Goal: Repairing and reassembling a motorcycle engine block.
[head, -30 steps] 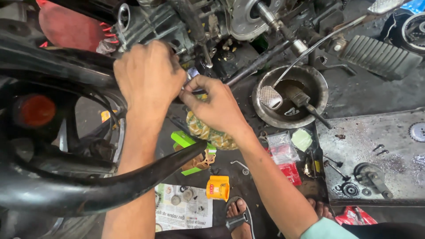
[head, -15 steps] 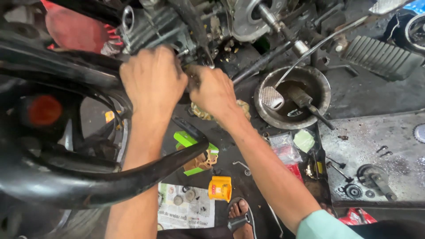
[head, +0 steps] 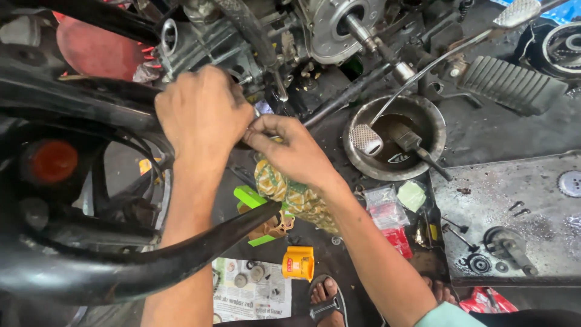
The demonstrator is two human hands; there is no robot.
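We're now working both hands tight together under the motorcycle engine (head: 254,42), left hand (head: 203,115) clenched and shifted right since 1 s ago, right hand (head: 290,148) pinching a small part we can't identify, oil drain pan (head: 423,118) well apart.

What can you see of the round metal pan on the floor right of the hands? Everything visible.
The round metal pan is a shallow, grimy grey dish with a wide, flat rim, sitting level on the dirty floor under the motorcycle engine. It holds dark liquid, likely oil. A dark-handled tool lies in it, its handle sticking out over the lower right rim. The kick lever's ribbed pad hangs over its left side; contact unclear. Neither hand touches it; the right hand is nearest.
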